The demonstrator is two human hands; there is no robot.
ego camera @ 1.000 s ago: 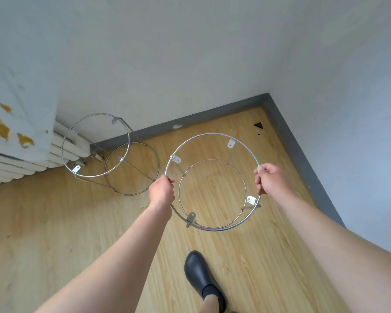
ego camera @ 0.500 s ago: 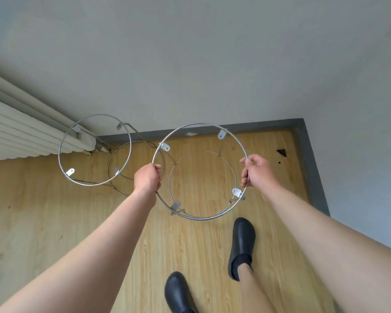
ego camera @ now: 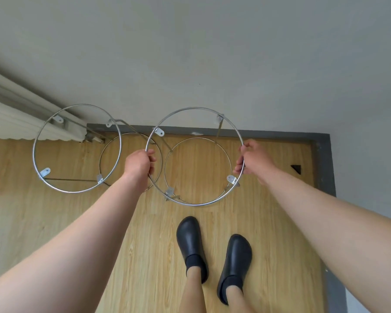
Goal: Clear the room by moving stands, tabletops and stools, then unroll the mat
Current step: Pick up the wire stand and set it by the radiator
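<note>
Gripping the carried stand [ego camera: 212, 201] by its top ring, both hands' fingers clenched: left hand [ego camera: 138, 165], right hand [ego camera: 254, 161]. Stand-moving step; next, set it down beside the parked stand [ego camera: 61, 188].

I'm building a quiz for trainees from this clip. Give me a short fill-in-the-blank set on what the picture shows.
1. The left hand and right hand grip the top ring of a ____ stand.
2. A second stand sits beside the ____ on the left.
3. The floor looks like light ____.
4. Both shoes are ____ in colour.

Missing words: metal; radiator; wood; black
</note>
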